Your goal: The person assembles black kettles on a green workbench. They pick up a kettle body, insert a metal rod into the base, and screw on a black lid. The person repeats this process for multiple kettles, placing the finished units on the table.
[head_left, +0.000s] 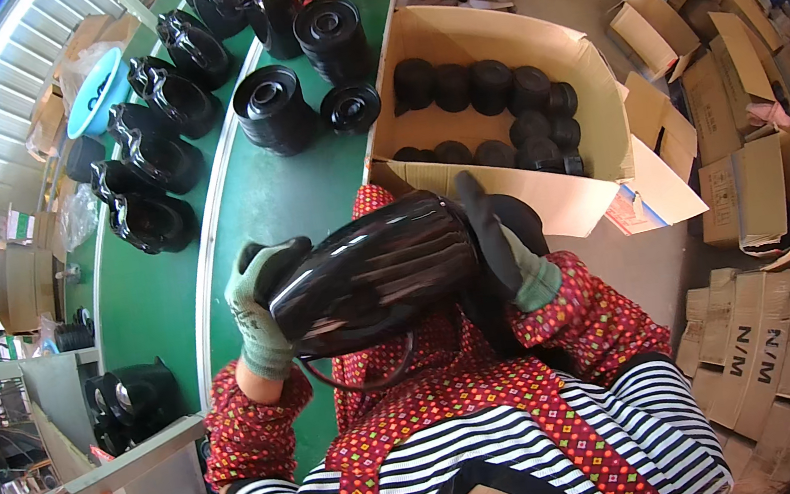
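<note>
A glossy black kettle body (pixel 373 270) lies tilted on its side between my two gloved hands, above my lap. My left hand (pixel 267 305), in a grey-green glove with dark fingers, is closed round its left end. Against the wider right end presses my right hand (pixel 509 256), gloved the same way, its fingers pointing up along the end. A thin dark loop (pixel 374 383) hangs below the kettle; whether it belongs to it I cannot tell. Stacked black round parts (pixel 274 107) stand on the green bench (pixel 241 193) beyond my left hand.
Several glossy black kettle shells (pixel 154 220) line the bench's left side, near a blue basin (pixel 96 95). Right of the bench, an open carton (pixel 485 27) holds black round parts. Flattened cartons (pixel 767 346) lie at the right; a metal-edged stand (pixel 110 484) is at the lower left.
</note>
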The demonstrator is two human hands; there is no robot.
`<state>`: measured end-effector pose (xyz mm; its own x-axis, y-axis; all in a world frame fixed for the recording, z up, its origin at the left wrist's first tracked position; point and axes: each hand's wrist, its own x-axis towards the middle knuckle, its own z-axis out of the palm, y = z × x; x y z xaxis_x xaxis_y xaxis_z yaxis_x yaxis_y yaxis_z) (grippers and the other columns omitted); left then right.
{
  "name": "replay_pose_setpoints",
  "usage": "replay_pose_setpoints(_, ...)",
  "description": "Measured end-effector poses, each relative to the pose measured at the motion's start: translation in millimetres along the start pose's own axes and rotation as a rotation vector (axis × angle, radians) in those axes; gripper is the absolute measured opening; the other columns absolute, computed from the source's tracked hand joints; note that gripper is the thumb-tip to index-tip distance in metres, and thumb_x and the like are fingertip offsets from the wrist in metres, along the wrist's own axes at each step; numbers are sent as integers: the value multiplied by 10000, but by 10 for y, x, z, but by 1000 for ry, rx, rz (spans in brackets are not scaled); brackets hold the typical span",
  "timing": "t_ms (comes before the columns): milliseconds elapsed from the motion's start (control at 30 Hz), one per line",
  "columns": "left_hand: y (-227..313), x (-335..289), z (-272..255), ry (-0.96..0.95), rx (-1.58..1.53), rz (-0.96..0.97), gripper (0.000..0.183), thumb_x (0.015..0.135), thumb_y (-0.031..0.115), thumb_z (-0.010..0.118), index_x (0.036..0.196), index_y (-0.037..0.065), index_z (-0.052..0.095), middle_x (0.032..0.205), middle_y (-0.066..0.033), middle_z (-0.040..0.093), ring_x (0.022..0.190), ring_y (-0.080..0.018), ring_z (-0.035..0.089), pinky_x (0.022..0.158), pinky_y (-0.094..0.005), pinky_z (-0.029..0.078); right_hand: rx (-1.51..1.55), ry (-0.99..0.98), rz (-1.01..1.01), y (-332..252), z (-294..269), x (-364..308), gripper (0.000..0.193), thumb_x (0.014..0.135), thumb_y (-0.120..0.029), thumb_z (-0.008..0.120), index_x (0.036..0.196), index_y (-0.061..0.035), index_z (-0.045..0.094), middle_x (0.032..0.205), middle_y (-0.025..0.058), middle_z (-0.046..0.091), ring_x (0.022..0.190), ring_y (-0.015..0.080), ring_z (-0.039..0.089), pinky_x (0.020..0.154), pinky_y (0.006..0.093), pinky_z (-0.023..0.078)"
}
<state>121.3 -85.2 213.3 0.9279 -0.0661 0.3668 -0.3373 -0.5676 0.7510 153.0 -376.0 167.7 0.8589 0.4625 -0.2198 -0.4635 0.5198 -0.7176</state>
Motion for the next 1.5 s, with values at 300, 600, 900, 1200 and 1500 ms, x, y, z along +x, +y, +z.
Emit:
replay_pose_setpoints(300,87,-284,547,-416,-1269,-638,323,821,92,797,1117,-29,750,1053,-137,762,907,-236,732,829,-330,580,-1169,-545,-923,-605,245,-105,901,799,-492,846,1506,-27,538,1638,309,300,1498,512,330,1225,583,269)
replay_pose_setpoints(600,-202,-59,139,7,-684,-512,303,827,76,773,1116,-12,752,1042,-134,763,913,-245,737,839,-340,577,-154,-26,-479,207,92,-92,611,1142,-445,388,1577,-17,379,1443,147,580,1265,217,631,1055,375,542)
replay_pose_setpoints(900,771,407,-21,-362,573,-188,395,778,168,819,1147,73,715,1122,-204,670,1008,-421,691,867,-451,559,-596,-135,-540,86,151,-104,638,1008,-210,654,1557,29,433,1523,178,513,1455,284,470,1217,417,385)
replay_pose_setpoints(1200,801,330,-455,-465,53,285,908,698,137,905,1524,137,528,1667,-288,300,1543,-489,320,1227,-527,361,-1082,-433,-613,-337,161,-324,832,789,-84,853,1546,-42,510,1587,274,442,1463,460,457,1201,501,383)
replay_pose_setpoints(1500,625,137,-2,-626,135,259,740,635,316,967,1314,167,713,1597,-300,374,1465,-531,397,1193,-559,387,-1176,-553,-599,-643,211,-374,759,772,-37,850,1483,-40,585,1616,273,416,1484,445,448,1188,496,396)
